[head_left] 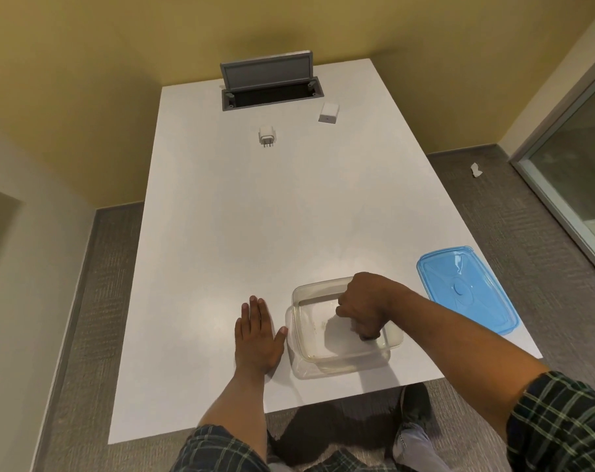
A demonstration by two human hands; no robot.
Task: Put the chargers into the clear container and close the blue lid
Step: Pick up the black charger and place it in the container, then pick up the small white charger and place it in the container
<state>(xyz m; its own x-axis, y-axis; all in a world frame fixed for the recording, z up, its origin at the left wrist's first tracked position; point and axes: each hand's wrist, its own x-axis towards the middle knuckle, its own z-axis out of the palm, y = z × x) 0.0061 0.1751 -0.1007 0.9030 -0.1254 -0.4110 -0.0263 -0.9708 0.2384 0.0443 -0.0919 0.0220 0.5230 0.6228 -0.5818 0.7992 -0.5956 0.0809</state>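
Note:
The clear container (298, 335) stands open near the table's front edge. My right hand (364, 303) reaches down into it, fingers curled around a small blurred object that looks like a charger and is mostly hidden. My left hand (257, 338) lies flat on the table just left of the container, fingers apart, holding nothing. The blue lid (466, 291) lies flat to the right of the container, at the table's right edge. A white charger (267, 135) with its prongs showing rests far back in the middle. A white charger block (328, 113) sits further back right.
The white table (238, 216) runs away from me to a yellow wall. A grey cable hatch (272, 86) stands open at its far end. Grey carpet surrounds the table, with a paper scrap (476, 170) on it and a glass partition (578, 172) on the right.

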